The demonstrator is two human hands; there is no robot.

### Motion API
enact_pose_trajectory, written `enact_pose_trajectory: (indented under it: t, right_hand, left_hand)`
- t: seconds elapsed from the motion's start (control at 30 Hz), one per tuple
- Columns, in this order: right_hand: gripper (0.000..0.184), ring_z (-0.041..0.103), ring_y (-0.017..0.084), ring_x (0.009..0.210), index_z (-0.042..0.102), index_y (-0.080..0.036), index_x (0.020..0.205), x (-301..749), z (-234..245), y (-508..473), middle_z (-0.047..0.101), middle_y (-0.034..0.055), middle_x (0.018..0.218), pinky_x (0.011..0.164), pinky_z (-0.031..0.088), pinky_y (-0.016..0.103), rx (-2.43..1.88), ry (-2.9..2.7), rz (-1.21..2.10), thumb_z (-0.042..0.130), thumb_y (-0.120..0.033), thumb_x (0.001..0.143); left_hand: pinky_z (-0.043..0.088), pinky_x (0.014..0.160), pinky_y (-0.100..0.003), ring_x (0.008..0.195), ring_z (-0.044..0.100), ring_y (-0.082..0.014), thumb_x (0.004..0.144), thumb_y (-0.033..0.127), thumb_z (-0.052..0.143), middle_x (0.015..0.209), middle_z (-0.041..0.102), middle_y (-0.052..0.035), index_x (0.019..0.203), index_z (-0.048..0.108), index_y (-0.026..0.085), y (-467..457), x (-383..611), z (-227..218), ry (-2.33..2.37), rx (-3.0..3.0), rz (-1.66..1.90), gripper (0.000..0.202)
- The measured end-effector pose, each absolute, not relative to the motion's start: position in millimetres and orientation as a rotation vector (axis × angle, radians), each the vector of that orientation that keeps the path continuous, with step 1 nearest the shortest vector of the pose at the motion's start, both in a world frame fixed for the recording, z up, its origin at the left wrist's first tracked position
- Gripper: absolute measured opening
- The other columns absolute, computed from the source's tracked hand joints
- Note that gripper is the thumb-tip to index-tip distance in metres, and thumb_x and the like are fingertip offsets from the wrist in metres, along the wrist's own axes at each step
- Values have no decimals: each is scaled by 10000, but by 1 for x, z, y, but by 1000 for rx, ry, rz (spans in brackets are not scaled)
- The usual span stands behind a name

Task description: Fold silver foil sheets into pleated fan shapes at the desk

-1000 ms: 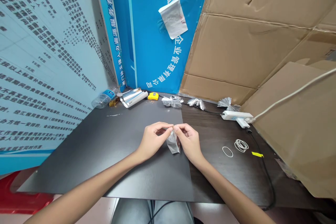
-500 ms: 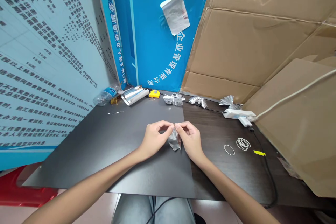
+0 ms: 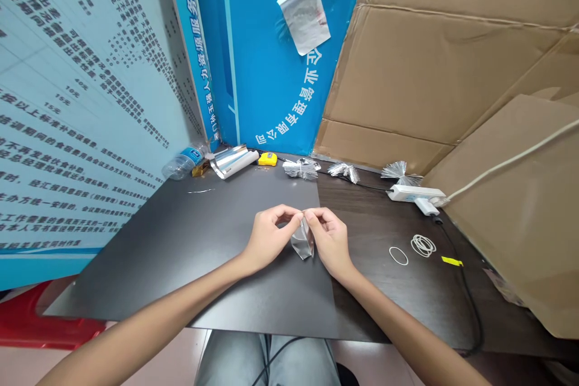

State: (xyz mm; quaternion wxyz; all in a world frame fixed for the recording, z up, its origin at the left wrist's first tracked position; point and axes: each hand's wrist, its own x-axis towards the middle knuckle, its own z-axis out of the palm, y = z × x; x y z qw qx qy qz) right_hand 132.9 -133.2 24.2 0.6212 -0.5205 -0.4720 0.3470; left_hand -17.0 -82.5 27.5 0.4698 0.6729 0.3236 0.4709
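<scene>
Apparently mid-fold. Left hand [image 3: 271,238] and right hand [image 3: 330,240] low over dark sheet [image 3: 181,253], wrists apart, fingertips [image 3: 296,213] meeting at top of foil piece [image 3: 302,240]. Grip narrow on both sides: thumb and forefinger of each hand pinching upper edge of foil, remaining fingers curled. Exact contact partly hidden behind fingers.

Step in hand, as judged: shaping pinched edge by hand, no tool in use. Next move, as judged: calls for steady pinch at top and even pressure from both hands.

Foil piece between hands, over dark sheet near its right edge; contact with sheet unclear. Long axis roughly upright in view, slightly tilted, pinched end pointing away from body, loose end pointing down toward lap.

Farther off, along back of surface [image 3: 384,307]: foil roll [image 3: 233,162], yellow tape measure [image 3: 268,159], plastic bottle [image 3: 184,164] lying on its side, three foil tufts [image 3: 301,169]. Toward right: power strip [image 3: 415,194], two bunches of rubber bands [image 3: 423,245], yellow tag [image 3: 452,261]. Cardboard [image 3: 407,60] lining right side; printed blue board [image 3: 271,72] behind, with paper slip [image 3: 304,15] stuck on.
</scene>
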Motion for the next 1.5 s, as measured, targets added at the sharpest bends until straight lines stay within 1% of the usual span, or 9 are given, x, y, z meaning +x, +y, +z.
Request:
enact_pose_trajectory:
  t: [0.17,0.33,0.5,0.63,0.93,1.17,1.33,1.43,1.5]
  right_hand:
    - [382,521,126,490,728,-202,908,133,23,-133,621,1,668,450,414,259,-1196,-1103,785,735,-583,897]
    - [348,526,140,499,744,-200,930,137,21,-127,612,-5,604,504,435,273,-1147,-1110,854,726,-547,914]
    - [313,552,133,597,713,-191,881,139,20,-122,654,1,695,602,465,269,-1055,-1020,972,807,-488,847]
    - [349,495,118,582,676,-177,819,139,20,-123,598,-16,673,553,415,256,-1056,-995,1088,840,-485,807]
    - [413,505,132,605,706,-167,879,143,17,-121,604,-2,678,550,411,266,-1038,-1005,1092,870,-527,763]
    - [453,483,117,589,717,-158,854,151,8,-112,611,-4,666,552,377,263,-1101,-1038,1056,889,-551,709]
    - [445,475,114,571,721,-150,815,154,14,-111,616,-2,649,561,379,267,-1133,-1116,1094,863,-554,694]
    - [425,493,120,584,730,-149,810,158,18,-110,636,7,665,582,395,273,-1151,-1158,1056,845,-542,698]
    - [417,499,123,587,729,-150,809,161,20,-110,642,10,670,589,400,277,-1151,-1175,1018,836,-538,702]
  left_hand:
    - [580,824,-293,831,737,-200,942,414,716,896,797,-58,896,782,178,-80,-17,25,797,1674,1175,249]
    - [560,798,-272,832,720,-188,951,419,707,888,781,-57,906,765,165,-72,-18,20,778,1686,1170,264]
    - [545,752,-265,785,697,-177,935,439,715,861,771,-58,891,753,154,-66,-17,18,773,1633,1180,290]
    - [533,716,-264,767,694,-181,908,457,734,861,774,-73,877,753,145,-62,-18,20,773,1603,1187,315]
    - [511,728,-268,754,671,-176,850,455,777,834,764,-65,861,758,137,-58,-17,16,720,1572,1148,319]
    - [478,688,-272,686,621,-163,830,409,736,723,706,-35,790,722,147,-57,-15,16,779,1587,1149,266]
    - [465,667,-268,645,600,-149,858,384,707,667,682,-20,738,667,159,-51,-17,11,751,1660,1134,258]
    - [485,696,-275,669,617,-151,861,443,741,709,704,-35,785,698,148,-46,-19,10,662,1674,1067,308]
    - [505,730,-284,709,642,-158,818,470,801,779,733,-53,860,736,134,-43,-20,11,600,1652,1004,345]
